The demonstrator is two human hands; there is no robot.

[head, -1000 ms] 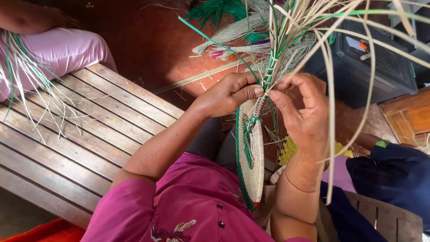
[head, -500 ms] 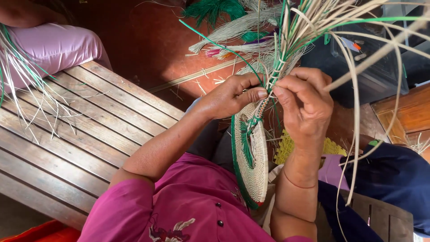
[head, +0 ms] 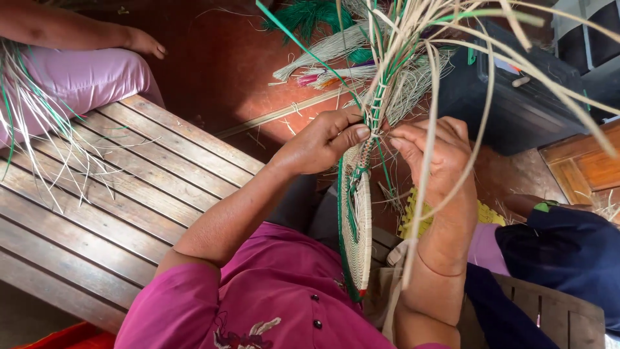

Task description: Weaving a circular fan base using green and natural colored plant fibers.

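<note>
Slatted wooden surface (head: pixel 129 187) lies at your nine o'clock while your left hand (head: pixel 323 139) and right hand (head: pixel 429 158) pinch their fingers shut on the woven disc (head: pixel 356 226) at centre, its round body finished, long loose strands (head: pixel 413 39) at twelve o'clock unwoven.

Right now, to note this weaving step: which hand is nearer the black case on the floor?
Right. The right hand works beside the black case; the left hand pinches the woven disc, farther off.

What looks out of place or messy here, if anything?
Nothing damaged. The woven disc is held edge-on between the left hand and right hand, with its unwoven strands fanning out loose. Stray fibre scraps litter the red floor beyond the wooden bench.
</note>
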